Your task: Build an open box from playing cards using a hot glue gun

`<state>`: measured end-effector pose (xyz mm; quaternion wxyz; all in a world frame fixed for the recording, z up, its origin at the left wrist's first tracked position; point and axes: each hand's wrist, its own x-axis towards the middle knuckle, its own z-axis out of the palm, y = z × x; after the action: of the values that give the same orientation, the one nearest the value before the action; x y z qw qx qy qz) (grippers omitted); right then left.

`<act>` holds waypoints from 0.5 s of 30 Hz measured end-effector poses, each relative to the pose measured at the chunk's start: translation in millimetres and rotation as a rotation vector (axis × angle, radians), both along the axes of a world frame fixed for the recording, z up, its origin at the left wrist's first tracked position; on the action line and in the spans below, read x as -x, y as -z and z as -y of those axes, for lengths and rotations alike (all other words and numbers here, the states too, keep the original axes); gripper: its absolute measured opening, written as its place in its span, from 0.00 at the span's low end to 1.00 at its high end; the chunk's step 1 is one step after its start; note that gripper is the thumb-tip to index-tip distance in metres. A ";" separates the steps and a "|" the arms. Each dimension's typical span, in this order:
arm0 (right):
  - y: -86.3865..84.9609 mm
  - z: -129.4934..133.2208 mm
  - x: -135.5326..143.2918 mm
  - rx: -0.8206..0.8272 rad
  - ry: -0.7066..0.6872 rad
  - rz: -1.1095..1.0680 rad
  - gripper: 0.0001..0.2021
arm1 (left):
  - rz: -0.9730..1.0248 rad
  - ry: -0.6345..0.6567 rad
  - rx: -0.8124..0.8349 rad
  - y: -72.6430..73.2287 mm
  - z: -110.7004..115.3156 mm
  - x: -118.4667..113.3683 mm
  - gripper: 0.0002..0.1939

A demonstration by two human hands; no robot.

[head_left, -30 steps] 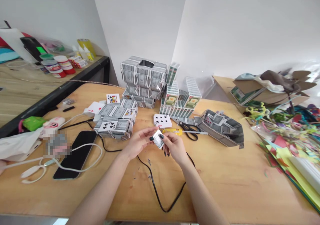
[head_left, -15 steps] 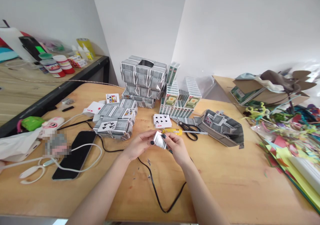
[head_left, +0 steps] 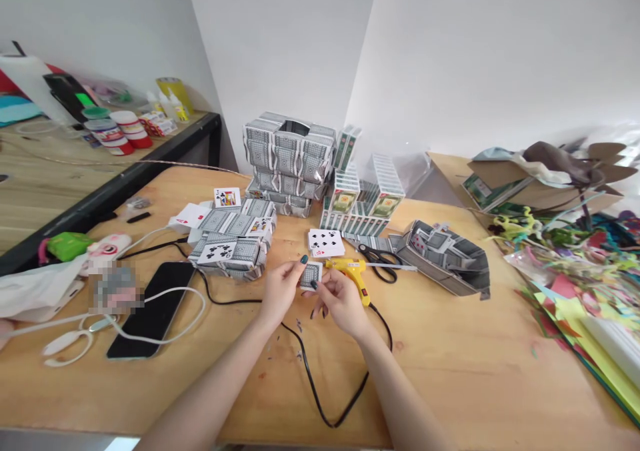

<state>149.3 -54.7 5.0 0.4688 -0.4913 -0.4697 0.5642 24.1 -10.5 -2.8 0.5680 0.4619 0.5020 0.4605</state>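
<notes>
A playing card, its grey patterned back showing, is between my hands above the table. My left hand pinches the card at its left side, thumb on top. My right hand grips its lower right edge between thumb and fingers. Just behind my right hand lies a yellow glue gun with a glue stick in it. Beyond the hands is a small stack of face-up cards. Black-handled scissors lie to the right of that stack.
Blocks of folded cards stand left, and a taller card structure at the back beside green card boxes. An open card-built form sits right. A phone, the black cord and colourful craft scraps surround the work area.
The card has turned so that its patterned back faces up, flatter and slightly left. My right hand has shifted left and down, uncovering the glue gun's handle.
</notes>
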 end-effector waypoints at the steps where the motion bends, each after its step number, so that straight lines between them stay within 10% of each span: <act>1: 1.1 0.7 1.4 0.002 0.001 0.003 0.16 | -0.051 -0.005 -0.051 -1.1 2.2 -0.5 0.16; 7: 2.4 5.6 6.5 -0.031 0.038 0.026 0.14 | -0.080 0.007 -0.219 -10.0 16.2 -5.3 0.15; 15: 4.3 9.9 9.2 -0.179 0.048 0.336 0.08 | 0.252 0.032 0.015 -2.5 21.2 -12.7 0.17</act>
<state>140.0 -64.6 0.7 0.4389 -0.5462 -0.5777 0.4187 36.8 -31.7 -0.3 0.6374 0.4039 0.4227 0.5019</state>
